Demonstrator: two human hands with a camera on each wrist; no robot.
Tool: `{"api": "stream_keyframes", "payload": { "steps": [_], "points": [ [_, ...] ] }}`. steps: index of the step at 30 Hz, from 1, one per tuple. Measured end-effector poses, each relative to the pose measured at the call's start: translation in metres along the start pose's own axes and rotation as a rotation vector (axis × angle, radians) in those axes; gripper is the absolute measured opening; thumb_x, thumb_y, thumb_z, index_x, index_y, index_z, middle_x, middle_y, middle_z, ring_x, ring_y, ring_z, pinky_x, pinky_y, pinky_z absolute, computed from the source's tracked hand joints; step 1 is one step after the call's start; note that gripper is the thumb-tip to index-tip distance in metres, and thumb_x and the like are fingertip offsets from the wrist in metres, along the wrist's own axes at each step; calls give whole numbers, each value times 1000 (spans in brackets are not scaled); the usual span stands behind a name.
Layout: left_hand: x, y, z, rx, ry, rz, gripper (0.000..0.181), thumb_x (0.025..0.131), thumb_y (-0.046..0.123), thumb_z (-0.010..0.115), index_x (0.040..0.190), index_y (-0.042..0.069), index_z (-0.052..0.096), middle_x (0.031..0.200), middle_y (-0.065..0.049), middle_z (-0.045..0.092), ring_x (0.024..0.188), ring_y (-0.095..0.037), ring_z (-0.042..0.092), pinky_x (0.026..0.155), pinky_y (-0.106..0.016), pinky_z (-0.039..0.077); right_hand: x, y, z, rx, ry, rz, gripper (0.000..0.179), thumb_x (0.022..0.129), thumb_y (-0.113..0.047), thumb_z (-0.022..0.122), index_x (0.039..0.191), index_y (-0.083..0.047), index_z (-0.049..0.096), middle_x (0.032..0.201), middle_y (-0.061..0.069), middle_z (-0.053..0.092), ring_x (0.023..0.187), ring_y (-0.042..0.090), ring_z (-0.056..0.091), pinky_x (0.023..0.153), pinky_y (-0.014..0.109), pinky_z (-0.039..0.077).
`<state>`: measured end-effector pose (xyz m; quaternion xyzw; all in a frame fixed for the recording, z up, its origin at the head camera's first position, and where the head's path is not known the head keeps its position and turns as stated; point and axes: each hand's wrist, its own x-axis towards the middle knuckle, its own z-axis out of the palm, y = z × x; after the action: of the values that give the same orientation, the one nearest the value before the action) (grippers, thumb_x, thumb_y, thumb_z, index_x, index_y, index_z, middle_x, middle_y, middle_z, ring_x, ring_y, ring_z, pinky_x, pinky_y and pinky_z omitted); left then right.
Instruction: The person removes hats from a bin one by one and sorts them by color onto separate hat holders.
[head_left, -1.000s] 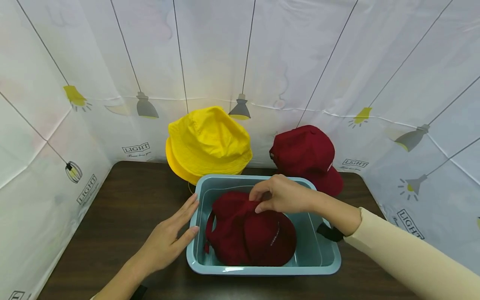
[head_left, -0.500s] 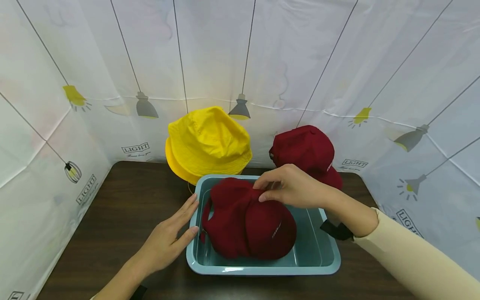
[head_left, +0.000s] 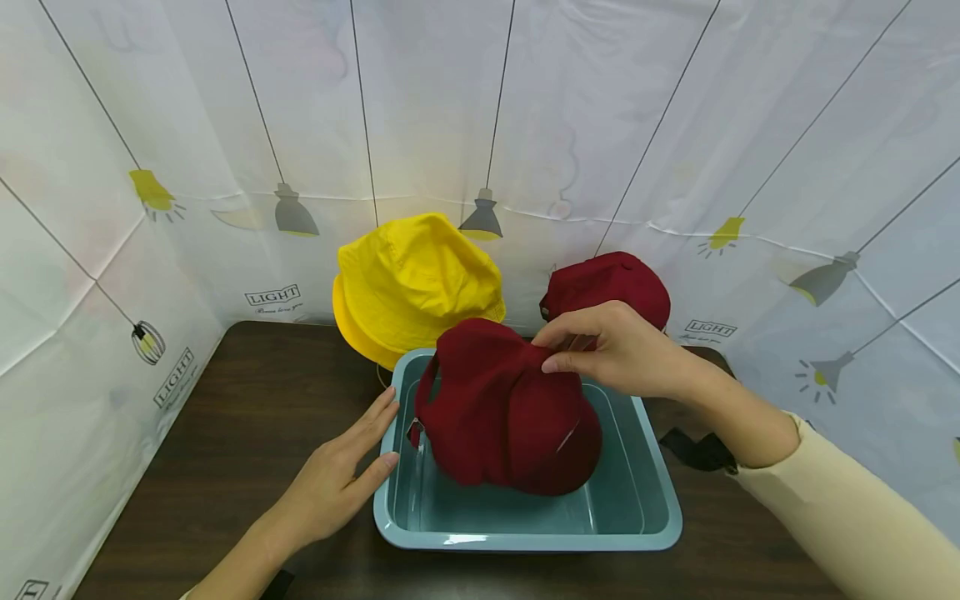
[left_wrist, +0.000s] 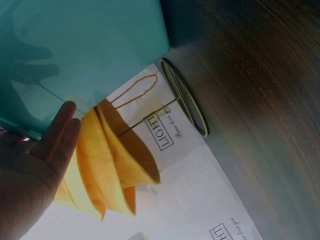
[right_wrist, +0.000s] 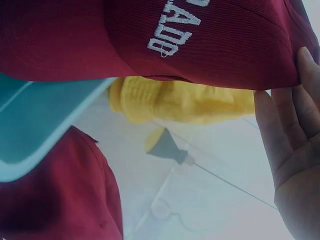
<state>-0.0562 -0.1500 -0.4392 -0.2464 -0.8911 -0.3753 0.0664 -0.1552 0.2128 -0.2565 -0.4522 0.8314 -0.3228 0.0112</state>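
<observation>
My right hand (head_left: 626, 350) pinches the crown of a dark red baseball cap (head_left: 495, 408) between thumb and fingers. The cap hangs over the light blue plastic basin (head_left: 525, 542), its brim toward the lower right and its back strap at the left. White embroidered letters (right_wrist: 172, 31) show on the cap in the right wrist view. My left hand (head_left: 337, 475) rests its straight fingers against the basin's left rim; in the left wrist view the fingers (left_wrist: 61, 127) lie along its side.
Behind the basin are yellow bucket hats (head_left: 420, 283) on a wire stand with a ring base (left_wrist: 187, 100). Another dark red cap (head_left: 611, 287) stands at the back right, partly hidden by my right hand. A lamp-printed white curtain (head_left: 420, 100) encloses the dark wooden table (head_left: 247, 400).
My right hand has lifted the dark red cap from the basin's floor, up and away from me. The left hand has stayed at the rim.
</observation>
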Motion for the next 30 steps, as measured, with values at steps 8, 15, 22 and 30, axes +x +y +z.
{"api": "stream_keyframes", "payload": {
  "steps": [8, 15, 22, 30],
  "points": [
    [0, 1, 0, -1, -1, -9, 63, 109, 33, 56, 165, 16, 34, 173, 5, 23, 151, -25, 39, 112, -52, 41, 0, -5, -16, -41, 70, -58, 30, 84, 3, 85, 109, -12, 80, 94, -8, 77, 78, 7, 67, 67, 26, 60],
    [1, 1, 0, -3, -2, -11, 63, 109, 33, 56, 165, 15, 35, 173, 4, 23, 151, -26, 38, 112, -51, 41, -1, -7, -28, -63, 137, -66, 32, 82, 5, 85, 108, -13, 80, 92, -12, 76, 78, 8, 68, 66, 22, 56],
    [2, 1, -1, 2, 4, -6, 63, 109, 33, 56, 165, 14, 35, 173, 4, 23, 151, -26, 38, 113, -52, 40, -2, -13, -40, -73, 180, -14, 32, 83, 7, 84, 108, -13, 80, 92, -11, 75, 79, 9, 69, 69, 21, 56],
    [-1, 1, 2, -1, 8, -5, 62, 109, 32, 56, 165, 15, 35, 173, 5, 23, 151, -26, 39, 112, -53, 40, -5, -17, -51, -98, 238, -38, 35, 80, 14, 82, 108, -7, 80, 98, -5, 77, 80, 8, 69, 71, 19, 55]
  ]
}}
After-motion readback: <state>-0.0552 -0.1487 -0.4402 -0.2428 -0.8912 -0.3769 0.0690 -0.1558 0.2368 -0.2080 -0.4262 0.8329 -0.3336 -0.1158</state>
